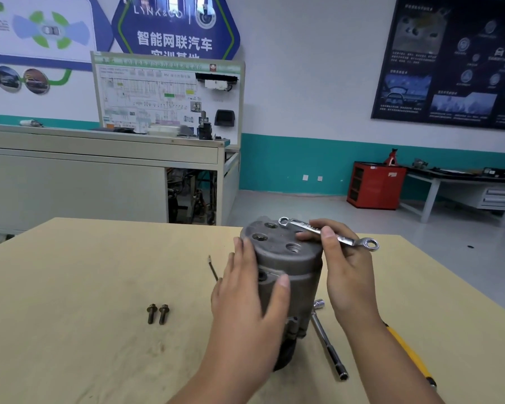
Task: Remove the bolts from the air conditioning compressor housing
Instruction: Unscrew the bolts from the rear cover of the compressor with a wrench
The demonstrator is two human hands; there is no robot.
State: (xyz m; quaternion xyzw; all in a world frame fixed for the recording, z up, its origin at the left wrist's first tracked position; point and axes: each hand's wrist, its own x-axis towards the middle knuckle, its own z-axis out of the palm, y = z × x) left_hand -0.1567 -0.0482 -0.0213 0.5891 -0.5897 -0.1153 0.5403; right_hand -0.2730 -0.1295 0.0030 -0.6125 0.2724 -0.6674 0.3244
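Observation:
The grey air conditioning compressor (292, 258) stands upright on the wooden table (85, 287), its top face showing several recessed bolt holes. My left hand (245, 293) wraps around the left side of its body, thumb across the front. My right hand (344, 266) pinches a silver ring wrench (328, 233) lying across the top of the housing; one ring end sits at the far rim, the other sticks out to the right. Two loose bolts (157, 314) lie side by side on the table to the left.
A thin long bolt or pin (213, 268) lies left of the compressor. A socket wrench with extension (328, 339) lies on the table to its right, and a yellow-handled tool (408, 354) near my right forearm. Workbenches and a red cabinet (375, 185) stand beyond the table.

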